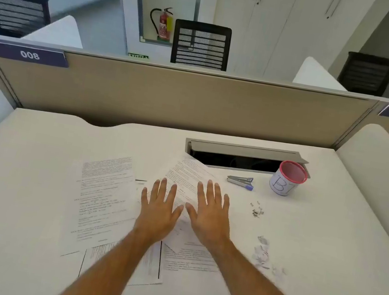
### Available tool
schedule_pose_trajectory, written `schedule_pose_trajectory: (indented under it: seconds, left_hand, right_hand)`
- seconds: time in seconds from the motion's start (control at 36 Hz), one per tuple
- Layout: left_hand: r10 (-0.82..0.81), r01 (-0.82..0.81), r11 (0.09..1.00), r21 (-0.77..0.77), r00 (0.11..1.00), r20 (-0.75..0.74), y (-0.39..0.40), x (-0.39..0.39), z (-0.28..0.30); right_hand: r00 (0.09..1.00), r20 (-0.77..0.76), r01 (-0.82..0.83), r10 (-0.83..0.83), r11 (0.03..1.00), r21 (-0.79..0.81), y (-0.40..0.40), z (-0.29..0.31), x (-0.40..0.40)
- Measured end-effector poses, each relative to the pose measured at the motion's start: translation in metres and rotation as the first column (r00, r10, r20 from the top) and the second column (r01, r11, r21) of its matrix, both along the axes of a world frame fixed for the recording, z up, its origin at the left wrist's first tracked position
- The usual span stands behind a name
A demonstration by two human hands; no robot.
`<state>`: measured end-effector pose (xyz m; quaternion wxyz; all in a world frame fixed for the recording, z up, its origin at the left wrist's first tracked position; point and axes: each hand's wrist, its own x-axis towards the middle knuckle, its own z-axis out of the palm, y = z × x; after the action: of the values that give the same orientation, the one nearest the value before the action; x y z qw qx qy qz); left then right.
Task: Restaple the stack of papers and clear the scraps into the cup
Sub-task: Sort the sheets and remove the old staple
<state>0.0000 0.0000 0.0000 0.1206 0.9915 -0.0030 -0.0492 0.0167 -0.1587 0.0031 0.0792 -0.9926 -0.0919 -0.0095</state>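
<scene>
Both hands, left (pixel 158 209) and right (pixel 210 214), lie open and flat on scattered papers (pixel 102 199); stapler (pixel 240 181) untouched; scraps (pixel 261 251) still outside the cup (pixel 286 179); nothing looks finished

Matt white desk (pixel 30 171), printed paper sheets (pixel 103 196), shiny metal stapler (pixel 240 181).

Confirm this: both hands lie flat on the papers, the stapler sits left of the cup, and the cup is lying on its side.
Not quite. The head view shows the cup standing upright, mouth up. Otherwise correct: left hand and right hand flat on the papers, stapler left of the cup.
</scene>
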Motion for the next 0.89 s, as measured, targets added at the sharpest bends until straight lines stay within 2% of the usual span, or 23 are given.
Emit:
schedule_pose_trajectory:
  seconds: [0.08,0.28,0.44,0.69,0.89]
  left_hand:
    - [0.026,-0.025,1.000,0.019,0.997,-0.068,0.006,0.002,-0.005]
    - [0.090,-0.091,0.996,0.000,0.984,-0.157,0.024,0.023,-0.012]
    - [0.175,-0.180,0.983,-0.023,0.976,-0.127,0.039,0.047,-0.008]
    - [0.194,-0.192,0.981,0.031,0.963,-0.189,0.044,0.069,0.002]
    - [0.242,-0.317,0.924,-0.215,0.919,-0.312,0.051,0.081,0.013]
  right_hand:
    - [0.979,-0.202,-0.028,0.016,0.998,-0.057,0.000,-0.005,-0.006]
    - [0.921,-0.389,-0.064,0.016,0.992,-0.112,0.000,-0.018,-0.008]
    - [0.914,-0.406,-0.070,0.000,0.985,-0.157,0.006,-0.020,-0.003]
    - [0.904,-0.427,-0.075,0.000,0.984,-0.160,0.007,-0.020,-0.003]
    - [0.905,-0.426,-0.067,0.003,0.988,-0.136,0.007,-0.024,-0.003]
